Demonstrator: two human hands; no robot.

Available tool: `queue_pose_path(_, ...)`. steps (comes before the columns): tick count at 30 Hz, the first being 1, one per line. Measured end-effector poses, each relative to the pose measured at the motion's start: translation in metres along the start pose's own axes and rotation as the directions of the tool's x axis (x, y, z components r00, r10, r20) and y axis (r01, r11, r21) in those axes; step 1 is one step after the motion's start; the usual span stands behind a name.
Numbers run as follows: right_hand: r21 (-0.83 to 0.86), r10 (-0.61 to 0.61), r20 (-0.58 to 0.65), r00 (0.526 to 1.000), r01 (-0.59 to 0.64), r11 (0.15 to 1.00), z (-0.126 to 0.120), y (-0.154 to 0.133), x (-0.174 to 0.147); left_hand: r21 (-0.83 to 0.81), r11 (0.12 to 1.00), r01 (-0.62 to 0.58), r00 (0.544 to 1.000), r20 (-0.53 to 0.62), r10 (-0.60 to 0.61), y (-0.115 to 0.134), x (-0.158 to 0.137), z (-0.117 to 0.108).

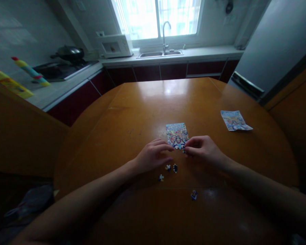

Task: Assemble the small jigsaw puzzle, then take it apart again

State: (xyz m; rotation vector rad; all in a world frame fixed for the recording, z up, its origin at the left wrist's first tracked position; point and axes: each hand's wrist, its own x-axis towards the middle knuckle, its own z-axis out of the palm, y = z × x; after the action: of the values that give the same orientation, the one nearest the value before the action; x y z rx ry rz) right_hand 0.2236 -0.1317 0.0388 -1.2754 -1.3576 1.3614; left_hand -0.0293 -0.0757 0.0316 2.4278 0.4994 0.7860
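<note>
A partly joined jigsaw puzzle (pixel 176 133) with a colourful crowded picture lies flat on the wooden table. At its lower right corner my right hand (pixel 203 148) pinches a small puzzle piece (pixel 184 150) between thumb and fingertips. My left hand (pixel 153 155) rests at the lower left of the puzzle, its thumb and fingers apart and nothing seen between them. Nearer to me lie loose puzzle pieces: a pale one (pixel 168 167), a dark one (pixel 175 168) beside it, and another pale one (pixel 161 177). One more loose piece (pixel 194 195) sits apart, closer to the front.
A creased picture sheet (pixel 235 120) lies on the right of the round wooden table (pixel 142 102). Beyond are a counter with a sink (pixel 160 54), a microwave (pixel 114 45), and a stove with a wok (pixel 70 53). Bottles (pixel 30 71) stand at left.
</note>
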Motion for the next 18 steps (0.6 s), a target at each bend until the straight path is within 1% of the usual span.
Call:
queue_pose_path(1,0.052,0.026,-0.001,1.0,-0.026,0.998,0.004,0.0,-0.001,0.006,1.0,-0.005,0.999,-0.052,0.006,0.003,-0.001,0.003)
queue_pose_path(2,0.094,0.05,0.005,0.999,-0.051,0.994,0.008,0.0,-0.002,0.008,1.0,-0.018,0.997,-0.079,0.018,0.006,-0.001,0.006)
queue_pose_path(5,0.161,0.11,0.031,0.993,-0.114,0.98,0.02,0.003,-0.003,0.01,0.998,-0.054,0.996,-0.076,0.055,0.009,-0.002,0.013)
queue_pose_path(7,0.188,0.129,0.041,0.991,-0.135,0.973,0.025,0.007,-0.003,0.002,0.998,-0.058,0.994,-0.087,0.058,0.009,-0.002,0.016)
queue_pose_path(11,0.23,0.114,0.055,0.992,-0.123,0.965,0.032,0.014,-0.002,-0.034,0.998,-0.055,0.99,-0.135,0.05,0.007,-0.001,0.017)
queue_pose_path(16,0.255,0.074,0.101,0.992,-0.097,0.962,0.036,0.014,-0.002,-0.055,0.998,-0.043,0.994,-0.106,0.037,0.008,-0.002,0.017)
queue_pose_path(18,0.268,0.068,0.108,0.992,-0.095,0.959,0.036,0.013,-0.002,-0.051,0.998,-0.034,0.993,-0.118,0.028,0.009,-0.002,0.016)
